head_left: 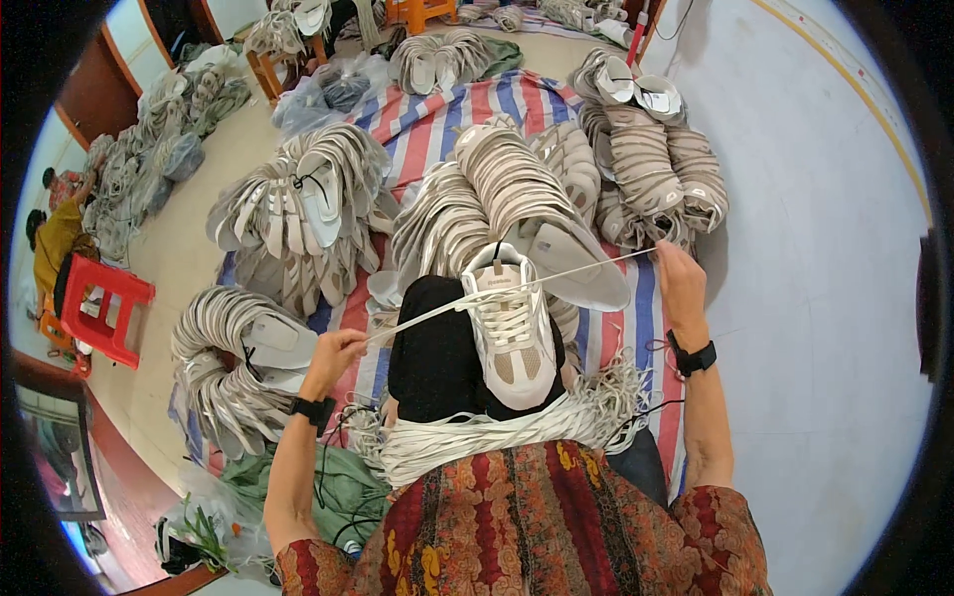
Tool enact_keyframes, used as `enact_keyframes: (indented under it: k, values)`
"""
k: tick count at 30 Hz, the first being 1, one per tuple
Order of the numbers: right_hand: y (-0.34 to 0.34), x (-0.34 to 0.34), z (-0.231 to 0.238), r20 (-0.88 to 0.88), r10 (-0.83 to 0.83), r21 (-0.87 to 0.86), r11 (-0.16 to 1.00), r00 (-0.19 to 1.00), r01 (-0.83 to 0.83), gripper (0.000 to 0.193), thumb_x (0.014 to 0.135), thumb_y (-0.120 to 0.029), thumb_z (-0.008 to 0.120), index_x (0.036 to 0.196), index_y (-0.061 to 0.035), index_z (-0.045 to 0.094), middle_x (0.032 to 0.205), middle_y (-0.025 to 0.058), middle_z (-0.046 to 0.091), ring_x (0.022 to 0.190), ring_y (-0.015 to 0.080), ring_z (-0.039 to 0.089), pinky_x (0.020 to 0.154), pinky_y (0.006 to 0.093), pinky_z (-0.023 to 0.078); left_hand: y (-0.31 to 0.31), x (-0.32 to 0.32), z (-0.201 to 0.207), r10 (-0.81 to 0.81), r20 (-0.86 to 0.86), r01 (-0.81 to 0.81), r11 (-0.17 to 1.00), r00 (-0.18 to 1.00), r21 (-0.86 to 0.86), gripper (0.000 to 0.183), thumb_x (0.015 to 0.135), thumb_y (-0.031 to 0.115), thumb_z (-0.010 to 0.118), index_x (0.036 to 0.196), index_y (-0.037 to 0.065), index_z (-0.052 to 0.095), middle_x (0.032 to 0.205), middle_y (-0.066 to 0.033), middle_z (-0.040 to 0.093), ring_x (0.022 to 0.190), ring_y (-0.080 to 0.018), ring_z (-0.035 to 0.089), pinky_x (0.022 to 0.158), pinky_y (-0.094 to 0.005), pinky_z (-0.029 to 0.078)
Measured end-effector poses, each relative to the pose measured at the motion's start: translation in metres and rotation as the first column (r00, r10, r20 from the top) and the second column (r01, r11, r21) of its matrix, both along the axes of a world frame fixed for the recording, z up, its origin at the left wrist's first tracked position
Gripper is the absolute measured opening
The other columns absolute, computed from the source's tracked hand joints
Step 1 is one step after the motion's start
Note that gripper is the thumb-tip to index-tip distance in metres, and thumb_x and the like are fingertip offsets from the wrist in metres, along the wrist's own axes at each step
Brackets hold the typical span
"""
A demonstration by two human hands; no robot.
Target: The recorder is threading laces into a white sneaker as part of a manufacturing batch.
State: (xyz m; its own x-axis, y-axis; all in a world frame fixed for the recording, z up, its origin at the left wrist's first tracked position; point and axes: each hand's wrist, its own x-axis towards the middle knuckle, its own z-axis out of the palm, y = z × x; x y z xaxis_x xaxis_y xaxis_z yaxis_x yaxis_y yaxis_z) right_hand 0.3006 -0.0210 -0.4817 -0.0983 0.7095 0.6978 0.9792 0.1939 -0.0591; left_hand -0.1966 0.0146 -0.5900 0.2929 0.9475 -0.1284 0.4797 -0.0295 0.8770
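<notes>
A white and beige sneaker upper rests on my black-clad lap, its toe toward me. Cream shoelace runs through its upper eyelets and is stretched out to both sides. My left hand pinches one end of the lace, low on the left. Farther up on the right, my right hand grips the other end, pulled taut. Across my lap in front of my body lies a bundle of loose cream laces, with a tangled heap of them at its right.
Stacked shoe uppers stand close ahead, with more bundles at the left and far right. A striped tarp lies beneath them. A red stool and another person are at the far left; a white wall bounds the right.
</notes>
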Motion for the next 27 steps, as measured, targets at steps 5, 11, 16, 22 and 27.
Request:
enact_keyframes:
  k: [5, 11, 16, 22, 27]
  values:
    - [-0.012, -0.006, 0.001, 0.029, -0.175, 0.061, 0.983, 0.984, 0.173, 0.017, 0.078, -0.005, 0.049, 0.093, -0.0040, 0.058, 0.067, 0.0121, 0.053, 0.065, 0.0277, 0.053, 0.059, 0.0350, 0.043, -0.019, -0.036, -0.021, 0.034, -0.163, -0.046, 0.996, 0.986, -0.071, 0.011, 0.076, 0.007, 0.058, 0.081, -0.001, 0.063, 0.060, -0.0063, 0.058, 0.049, -0.0127, 0.050, 0.046, -0.0266, 0.036]
    - [-0.046, -0.041, 0.005, -0.076, -0.234, 0.272, 0.930, 0.969, 0.246, 0.017, 0.072, 0.000, 0.056, 0.086, -0.0057, 0.062, 0.065, 0.0080, 0.050, 0.062, 0.0238, 0.048, 0.058, 0.0326, 0.038, -0.038, -0.054, -0.055, 0.215, -0.548, 0.178, 0.798, 0.809, 0.576, 0.012, 0.078, 0.008, 0.053, 0.080, -0.001, 0.060, 0.063, -0.0135, 0.057, 0.057, -0.0261, 0.054, 0.055, -0.0302, 0.040]
    - [-0.039, -0.069, -0.028, -0.769, 0.118, -0.045, 0.971, 0.629, -0.236, 0.015, 0.081, -0.007, 0.048, 0.091, -0.0025, 0.058, 0.078, 0.0066, 0.060, 0.072, 0.0167, 0.056, 0.065, 0.0261, 0.042, -0.018, -0.049, -0.077, 0.372, -0.329, -0.153, 0.831, 0.868, 0.535, 0.016, 0.079, 0.012, 0.052, 0.085, 0.000, 0.061, 0.070, -0.0142, 0.061, 0.064, -0.0270, 0.058, 0.060, -0.0329, 0.043]
    - [0.017, -0.091, -0.061, -0.958, -0.203, -0.286, 0.670, 0.200, -0.685, 0.015, 0.084, -0.009, 0.047, 0.091, 0.0007, 0.056, 0.071, 0.0066, 0.061, 0.056, 0.0077, 0.054, 0.051, 0.0200, 0.043, 0.055, 0.021, -0.013, 0.382, 0.221, -0.428, 0.878, 0.897, 0.216, 0.020, 0.083, 0.011, 0.049, 0.093, -0.002, 0.058, 0.074, -0.0074, 0.062, 0.064, -0.0141, 0.058, 0.057, -0.0275, 0.044]
    - [0.039, -0.089, -0.073, -0.903, -0.209, -0.423, 0.577, 0.375, -0.699, 0.013, 0.082, -0.009, 0.051, 0.085, 0.0017, 0.057, 0.066, 0.0050, 0.060, 0.049, 0.0059, 0.051, 0.045, 0.0190, 0.041, 0.069, 0.116, 0.044, 0.201, 0.510, -0.212, 0.977, 0.836, -0.038, 0.024, 0.082, 0.006, 0.050, 0.104, -0.005, 0.051, 0.080, -0.0115, 0.061, 0.063, -0.0149, 0.060, 0.046, -0.0219, 0.045]
